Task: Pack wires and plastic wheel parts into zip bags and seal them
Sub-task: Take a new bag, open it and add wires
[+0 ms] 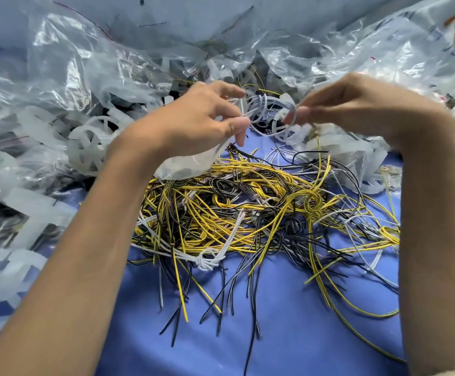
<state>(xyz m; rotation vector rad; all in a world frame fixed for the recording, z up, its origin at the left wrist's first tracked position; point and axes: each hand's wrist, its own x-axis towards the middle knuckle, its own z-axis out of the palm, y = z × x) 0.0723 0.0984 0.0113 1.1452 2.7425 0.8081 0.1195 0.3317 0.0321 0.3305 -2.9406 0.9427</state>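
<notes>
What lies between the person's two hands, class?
In the head view, a looped white wire spans the gap between the left hand and the right hand; both pinch it.

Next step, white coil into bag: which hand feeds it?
Probably right. The right hand pinches the white wire coil, while the left hand pinches it too but also holds the small clear bag hanging beneath it.

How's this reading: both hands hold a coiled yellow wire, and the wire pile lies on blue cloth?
Head view shows the coiled wire in the left hand and right hand is white, not yellow; the wire pile lies on blue cloth.
</notes>
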